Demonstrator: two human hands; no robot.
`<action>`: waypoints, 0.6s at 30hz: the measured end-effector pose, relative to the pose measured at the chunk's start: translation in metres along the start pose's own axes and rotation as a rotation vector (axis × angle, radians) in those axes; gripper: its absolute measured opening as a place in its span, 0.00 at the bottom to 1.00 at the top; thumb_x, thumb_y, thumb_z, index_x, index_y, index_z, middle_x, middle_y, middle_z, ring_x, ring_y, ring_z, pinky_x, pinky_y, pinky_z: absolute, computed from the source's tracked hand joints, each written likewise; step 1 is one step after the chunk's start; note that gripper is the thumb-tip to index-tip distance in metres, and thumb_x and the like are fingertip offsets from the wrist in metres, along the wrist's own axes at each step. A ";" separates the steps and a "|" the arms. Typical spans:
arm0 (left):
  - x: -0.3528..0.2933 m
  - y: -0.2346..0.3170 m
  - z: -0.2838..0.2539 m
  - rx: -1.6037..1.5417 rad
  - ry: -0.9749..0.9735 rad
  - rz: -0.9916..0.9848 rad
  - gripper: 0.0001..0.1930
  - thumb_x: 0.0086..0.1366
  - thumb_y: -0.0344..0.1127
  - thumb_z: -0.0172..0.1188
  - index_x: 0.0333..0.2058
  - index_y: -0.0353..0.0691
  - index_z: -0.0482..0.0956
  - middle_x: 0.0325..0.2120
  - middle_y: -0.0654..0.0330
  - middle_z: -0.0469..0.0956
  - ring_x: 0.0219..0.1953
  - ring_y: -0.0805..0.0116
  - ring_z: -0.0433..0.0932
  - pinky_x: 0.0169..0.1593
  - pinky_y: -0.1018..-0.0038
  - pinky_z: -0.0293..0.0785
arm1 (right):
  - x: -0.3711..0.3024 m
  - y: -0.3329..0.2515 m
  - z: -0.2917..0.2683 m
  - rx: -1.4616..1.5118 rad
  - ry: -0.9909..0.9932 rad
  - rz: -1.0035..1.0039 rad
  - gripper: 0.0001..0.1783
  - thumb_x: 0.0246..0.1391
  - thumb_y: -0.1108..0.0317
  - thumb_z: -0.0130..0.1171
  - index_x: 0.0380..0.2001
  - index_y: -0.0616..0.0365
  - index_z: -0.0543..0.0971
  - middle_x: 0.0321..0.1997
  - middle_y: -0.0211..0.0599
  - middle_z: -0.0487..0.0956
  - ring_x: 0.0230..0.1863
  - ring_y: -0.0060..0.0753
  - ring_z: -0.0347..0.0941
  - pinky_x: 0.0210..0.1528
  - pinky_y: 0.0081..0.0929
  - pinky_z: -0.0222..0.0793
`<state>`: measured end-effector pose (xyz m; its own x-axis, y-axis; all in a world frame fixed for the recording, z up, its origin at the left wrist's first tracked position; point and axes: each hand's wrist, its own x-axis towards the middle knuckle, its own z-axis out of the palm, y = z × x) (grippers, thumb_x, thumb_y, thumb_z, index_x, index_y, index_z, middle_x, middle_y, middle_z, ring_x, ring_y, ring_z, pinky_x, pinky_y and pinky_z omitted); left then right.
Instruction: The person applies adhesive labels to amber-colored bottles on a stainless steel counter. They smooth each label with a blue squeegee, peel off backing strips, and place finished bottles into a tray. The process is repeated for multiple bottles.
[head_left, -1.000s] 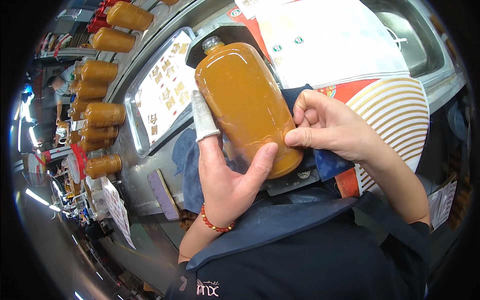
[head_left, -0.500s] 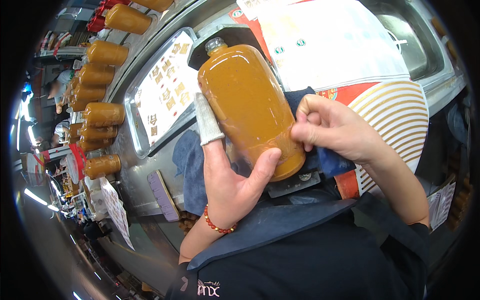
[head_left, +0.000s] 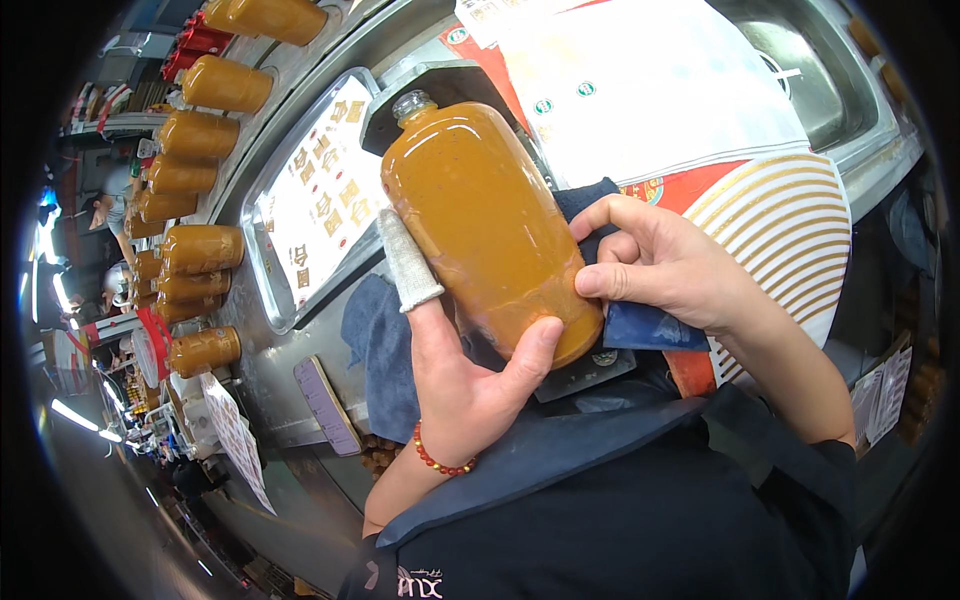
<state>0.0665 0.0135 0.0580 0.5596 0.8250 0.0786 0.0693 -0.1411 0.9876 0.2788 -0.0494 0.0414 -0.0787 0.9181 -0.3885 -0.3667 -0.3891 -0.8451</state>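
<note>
A large glossy mustard-brown bottle (head_left: pixel 475 220) with a bare glass neck lies tilted before me, its neck pointing away and slightly left. My left hand (head_left: pixel 465 365) grips its lower left side, the thumb across the front near the base. A pale knitted cot (head_left: pixel 405 258) covers one of its fingers. My right hand (head_left: pixel 665 262) is at the bottle's lower right edge: the thumb presses the surface, the index finger touches the side higher up, and the other fingers curl in. Wrinkled, see-through film seems to show on the bottle's lower part between my hands.
A metal tray (head_left: pixel 283 322) holding a sheet of gold designs is on the left, near a dark blue cloth (head_left: pixel 378 350). Several brown bottles (head_left: pixel 203 250) line the far left. White sheets (head_left: pixel 660 90) lie at upper right, beside a metal sink (head_left: pixel 820 90). A dark angled stand (head_left: pixel 450 82) sits behind the bottle.
My right thumb and index finger have moved apart from their pinch, and the thumb now rests on the bottle. Bottle and hands sit slightly lower and further left in view.
</note>
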 end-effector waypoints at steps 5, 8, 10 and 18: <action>0.000 -0.004 -0.008 0.038 -0.130 -0.014 0.51 0.64 0.26 0.64 0.75 0.31 0.35 0.71 0.47 0.54 0.72 0.56 0.58 0.73 0.60 0.55 | 0.002 -0.002 -0.001 -0.004 -0.003 0.016 0.23 0.61 0.60 0.70 0.51 0.64 0.74 0.26 0.26 0.81 0.26 0.10 0.72 0.29 0.13 0.65; -0.001 -0.003 -0.009 0.052 -0.125 -0.016 0.51 0.64 0.26 0.65 0.74 0.31 0.35 0.71 0.47 0.54 0.72 0.56 0.58 0.73 0.60 0.55 | 0.002 -0.001 0.000 0.005 0.000 0.021 0.23 0.62 0.61 0.69 0.51 0.64 0.75 0.25 0.24 0.79 0.26 0.11 0.72 0.29 0.12 0.66; -0.002 -0.002 -0.006 0.056 -0.072 -0.032 0.50 0.62 0.29 0.68 0.73 0.28 0.40 0.67 0.47 0.59 0.68 0.56 0.63 0.70 0.61 0.59 | 0.001 0.000 0.000 -0.020 0.004 0.024 0.21 0.64 0.61 0.66 0.52 0.63 0.74 0.25 0.23 0.78 0.28 0.11 0.72 0.31 0.12 0.67; -0.005 -0.007 -0.004 0.134 0.060 0.008 0.47 0.58 0.37 0.76 0.67 0.24 0.55 0.58 0.46 0.71 0.57 0.58 0.74 0.63 0.66 0.68 | -0.014 -0.009 -0.009 -0.077 0.295 -0.221 0.16 0.69 0.64 0.55 0.55 0.60 0.75 0.47 0.27 0.76 0.48 0.16 0.74 0.51 0.15 0.71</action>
<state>0.0603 0.0128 0.0509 0.5106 0.8542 0.0982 0.1766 -0.2160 0.9603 0.2915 -0.0595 0.0509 0.2689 0.9237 -0.2728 -0.2729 -0.1986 -0.9413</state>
